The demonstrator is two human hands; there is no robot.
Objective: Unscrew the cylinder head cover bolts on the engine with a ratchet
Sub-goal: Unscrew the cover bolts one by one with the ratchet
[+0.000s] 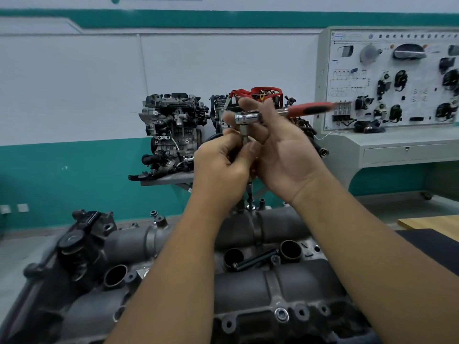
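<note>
The grey cylinder head cover (248,289) fills the lower half of the head view. Above its far edge, both my hands are raised around a ratchet (246,118) with a chrome head and a red handle (310,109) pointing right. My right hand (288,155) has its palm towards me, fingers loosely curled round the ratchet head. My left hand (221,160) pinches the extension bar (244,139) just under that head. The bar runs down to a bolt (250,202) at the cover's far edge. A loose black bolt (255,260) lies on the cover between two spark plug wells.
Two display engines (173,130) stand on a stand by the back wall. A training panel (392,80) with car parts is at the right. A wooden table (432,222) and a black mat (432,244) lie right of the engine.
</note>
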